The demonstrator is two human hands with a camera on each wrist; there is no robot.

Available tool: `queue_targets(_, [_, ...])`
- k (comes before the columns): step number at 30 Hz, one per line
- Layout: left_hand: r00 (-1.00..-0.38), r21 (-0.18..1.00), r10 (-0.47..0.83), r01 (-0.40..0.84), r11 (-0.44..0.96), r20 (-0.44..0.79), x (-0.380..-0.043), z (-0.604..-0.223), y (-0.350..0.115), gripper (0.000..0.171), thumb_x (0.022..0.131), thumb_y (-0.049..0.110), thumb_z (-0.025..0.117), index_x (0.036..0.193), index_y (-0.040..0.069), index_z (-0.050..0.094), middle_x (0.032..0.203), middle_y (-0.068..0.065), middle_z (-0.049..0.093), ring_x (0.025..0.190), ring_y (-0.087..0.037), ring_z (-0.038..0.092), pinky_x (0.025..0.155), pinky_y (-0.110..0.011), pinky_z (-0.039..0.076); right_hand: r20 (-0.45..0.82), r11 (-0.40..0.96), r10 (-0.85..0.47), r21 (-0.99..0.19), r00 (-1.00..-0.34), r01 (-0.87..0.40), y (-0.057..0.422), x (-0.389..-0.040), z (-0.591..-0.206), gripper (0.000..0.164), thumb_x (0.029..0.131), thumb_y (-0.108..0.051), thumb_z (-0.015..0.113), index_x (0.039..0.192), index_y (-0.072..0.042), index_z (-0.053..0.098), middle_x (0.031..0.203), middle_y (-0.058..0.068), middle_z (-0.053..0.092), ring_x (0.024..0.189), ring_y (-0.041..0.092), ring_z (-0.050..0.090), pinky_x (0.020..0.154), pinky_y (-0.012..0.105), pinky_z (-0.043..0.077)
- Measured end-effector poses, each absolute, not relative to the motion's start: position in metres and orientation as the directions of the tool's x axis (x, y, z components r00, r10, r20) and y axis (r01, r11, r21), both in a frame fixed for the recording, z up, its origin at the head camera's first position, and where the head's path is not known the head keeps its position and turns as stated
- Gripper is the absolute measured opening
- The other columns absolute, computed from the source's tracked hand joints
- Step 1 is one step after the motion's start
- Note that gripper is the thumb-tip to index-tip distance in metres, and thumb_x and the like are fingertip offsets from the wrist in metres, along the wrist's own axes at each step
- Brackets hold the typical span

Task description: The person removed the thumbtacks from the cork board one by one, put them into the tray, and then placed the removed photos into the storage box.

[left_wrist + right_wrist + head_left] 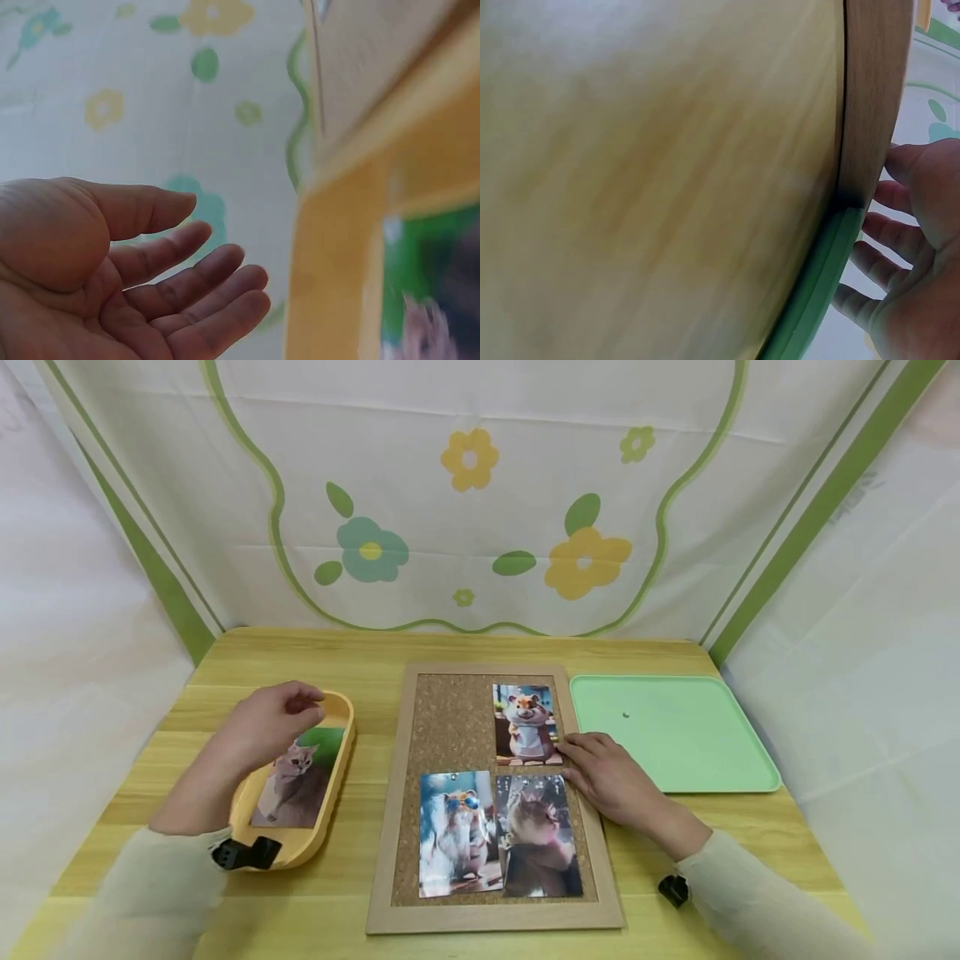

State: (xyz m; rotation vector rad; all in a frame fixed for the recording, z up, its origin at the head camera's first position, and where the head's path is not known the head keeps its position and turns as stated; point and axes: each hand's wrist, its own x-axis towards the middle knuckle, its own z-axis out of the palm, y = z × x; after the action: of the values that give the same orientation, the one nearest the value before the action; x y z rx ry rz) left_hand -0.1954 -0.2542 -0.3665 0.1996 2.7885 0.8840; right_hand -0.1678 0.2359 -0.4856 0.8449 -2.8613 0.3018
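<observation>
My left hand (273, 718) hovers over the far part of a yellow tray (341, 793), fingers loosely bent and holding nothing; the left wrist view shows its bare palm. Inside that tray lies a cat photo (300, 785), partly covered by the hand. My right hand (615, 781) rests at the right frame of a corkboard (450, 710), fingertips near the photos. On the cork are a hamster photo (527, 731) at upper right, a photo of an animal in blue glasses (457, 839) at lower left, and a darker animal photo (540, 843) at lower right.
To the right of the corkboard lies a light green tray (690, 727), with a small metal thumbtack (626, 715) on it. A wooden table (367, 860) carries everything. Behind and at both sides hangs a white flowered curtain (420, 460).
</observation>
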Motion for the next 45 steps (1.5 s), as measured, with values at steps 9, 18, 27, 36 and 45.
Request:
queue_targets(9, [-0.977, 0.611, 0.209, 0.144, 0.778, -0.036, -0.206, -0.364, -0.179, 0.038, 0.11, 0.03, 0.057, 0.139, 0.006, 0.064, 0.131, -0.017, 0.069, 0.115, -0.035, 0.066, 0.094, -0.054, 0.055, 0.199, 0.819, -0.529, -0.133, -0.825, -0.558, 0.236, -0.168, -0.485, 0.045, 0.106, -0.025, 0.065, 0.144, -0.001, 0.063, 0.145, 0.019, 0.063, 0.132, 0.04, 0.058, 0.111, 0.059, 0.048])
queue_targets(18, [-0.95, 0.655, 0.301, 0.178, 0.734, -0.079, -0.22, -0.396, -0.105, 0.035, 0.109, 0.029, 0.058, 0.139, 0.012, 0.067, 0.137, -0.009, 0.068, 0.119, -0.029, 0.067, 0.094, -0.049, 0.059, 0.202, 0.817, -0.542, -0.103, -0.816, -0.568, 0.237, -0.169, -0.484, 0.045, 0.105, -0.025, 0.065, 0.143, 0.0, 0.063, 0.145, 0.019, 0.063, 0.132, 0.04, 0.059, 0.11, 0.058, 0.049])
queue_targets(27, [-0.893, 0.567, 0.447, 0.341, 0.75, -0.054, -0.235, -0.427, -0.063, 0.029, 0.107, 0.022, 0.061, 0.131, 0.012, 0.072, 0.13, -0.006, 0.073, 0.12, -0.026, 0.069, 0.102, -0.048, 0.057, 0.191, 0.819, -0.545, -0.087, -0.817, -0.567, 0.237, -0.169, -0.486, 0.047, 0.105, -0.027, 0.065, 0.144, -0.001, 0.063, 0.145, 0.019, 0.063, 0.132, 0.04, 0.059, 0.111, 0.058, 0.049])
queue_targets(36, [-0.834, 0.467, 0.547, 0.455, 0.758, -0.075, -0.247, -0.445, -0.05, 0.039, 0.107, 0.031, 0.064, 0.141, 0.011, 0.066, 0.143, -0.008, 0.065, 0.128, -0.027, 0.064, 0.109, -0.046, 0.054, 0.193, 0.822, -0.544, -0.072, -0.816, -0.565, 0.236, -0.168, -0.487, 0.048, 0.105, -0.028, 0.065, 0.143, 0.0, 0.063, 0.144, 0.019, 0.063, 0.131, 0.04, 0.059, 0.111, 0.057, 0.049])
queue_targets(45, [-0.768, 0.341, 0.632, 0.569, 0.748, -0.105, -0.251, -0.459, -0.049, 0.062, 0.103, 0.05, 0.066, 0.152, 0.015, 0.055, 0.156, -0.006, 0.053, 0.144, -0.027, 0.05, 0.117, -0.046, 0.046, 0.192, 0.824, -0.542, -0.074, -0.819, -0.562, 0.236, -0.168, -0.486, 0.047, 0.105, -0.027, 0.066, 0.143, 0.0, 0.063, 0.144, 0.02, 0.063, 0.131, 0.04, 0.059, 0.111, 0.058, 0.049])
